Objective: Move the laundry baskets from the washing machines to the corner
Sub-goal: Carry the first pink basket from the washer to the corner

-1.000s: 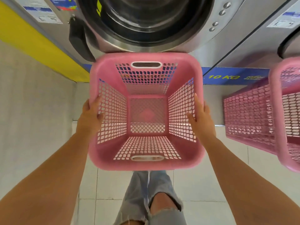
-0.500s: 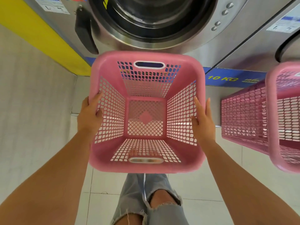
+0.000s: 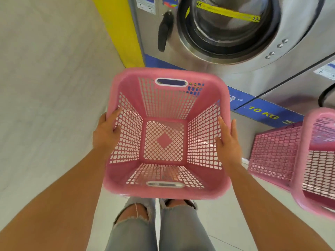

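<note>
Bright, even light fills the scene, and shadows are soft and faint. The steel front of the washing machine (image 3: 235,66) carries pale sheen, with reflections in its door glass. Light shows through the mesh of the held pink basket (image 3: 126,189). Wide-angle distortion bends straight lines toward the edges. The second basket (image 3: 308,200) at far right and the near forearms are smeared, slightly blurred.

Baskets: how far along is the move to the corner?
Done: nothing visibly delivered; the corner isn't in view. In hand: an empty pink basket, gripped on its side rims by the left hand and right hand, near the washing machine. Left: a second pink basket at the machines.
</note>
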A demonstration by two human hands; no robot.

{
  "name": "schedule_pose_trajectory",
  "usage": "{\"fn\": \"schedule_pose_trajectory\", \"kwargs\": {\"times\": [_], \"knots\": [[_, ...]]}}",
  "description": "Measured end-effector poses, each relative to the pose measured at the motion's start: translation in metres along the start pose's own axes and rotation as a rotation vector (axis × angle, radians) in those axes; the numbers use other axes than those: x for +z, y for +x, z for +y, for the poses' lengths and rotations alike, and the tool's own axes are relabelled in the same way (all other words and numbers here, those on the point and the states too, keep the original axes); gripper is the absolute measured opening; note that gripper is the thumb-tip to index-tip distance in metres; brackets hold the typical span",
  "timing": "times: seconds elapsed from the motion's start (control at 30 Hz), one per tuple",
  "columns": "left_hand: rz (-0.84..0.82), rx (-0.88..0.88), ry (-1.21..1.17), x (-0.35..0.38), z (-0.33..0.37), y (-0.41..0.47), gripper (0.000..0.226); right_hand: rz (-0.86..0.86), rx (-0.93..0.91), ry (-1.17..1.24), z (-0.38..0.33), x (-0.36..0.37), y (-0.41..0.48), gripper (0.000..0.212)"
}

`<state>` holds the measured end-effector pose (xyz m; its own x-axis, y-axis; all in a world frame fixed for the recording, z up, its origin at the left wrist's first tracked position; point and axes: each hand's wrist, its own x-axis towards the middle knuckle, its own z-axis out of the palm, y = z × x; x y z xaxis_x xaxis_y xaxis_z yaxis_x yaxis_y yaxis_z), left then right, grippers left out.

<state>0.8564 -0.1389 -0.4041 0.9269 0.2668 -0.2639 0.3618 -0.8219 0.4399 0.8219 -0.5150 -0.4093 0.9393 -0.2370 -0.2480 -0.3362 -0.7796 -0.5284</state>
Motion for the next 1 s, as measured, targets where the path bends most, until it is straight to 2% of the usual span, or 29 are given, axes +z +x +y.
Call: {"fn": "schedule_pose_trajectory", "kwargs": {"times": [0.43, 0.67, 1.0], "knots": [[0.174, -0.328, -0.128, -0.061, -0.162, -0.147, 0.066, -0.182, -0.297, -0.111, -0.110, 0.058, -0.079, 0.068], [0.284, -0.527, -0.182, -0.083, -0.269, -0.254, 0.066, -0.265, -0.544, -0.158, -0.173, 0.123, -0.158, 0.068], [0.411, -0.811, -0.299, -0.082, -0.379, -0.389, 0.066, -0.513, -0.802, -0.241, -0.238, 0.227, -0.246, 0.070]]}}
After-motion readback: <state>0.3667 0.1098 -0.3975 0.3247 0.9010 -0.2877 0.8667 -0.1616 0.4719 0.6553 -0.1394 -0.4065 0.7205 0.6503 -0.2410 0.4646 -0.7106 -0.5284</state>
